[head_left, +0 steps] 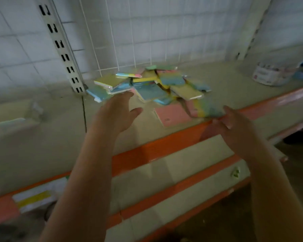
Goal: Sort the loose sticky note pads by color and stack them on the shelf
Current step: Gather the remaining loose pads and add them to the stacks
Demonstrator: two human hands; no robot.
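On the dusty beige metal shelf, a loose heap of pastel sticky note pads is seen. Just before the heap, the left hand is spread, released, nearer. Right of the heap, a rainbow-striped pad is pinched by the right hand.

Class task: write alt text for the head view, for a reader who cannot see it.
Two bare arms reach over a shelf toward a loose pile of pads. The right hand pinches a rainbow pad beside a flat pink pad; the left hand is open near the pile.
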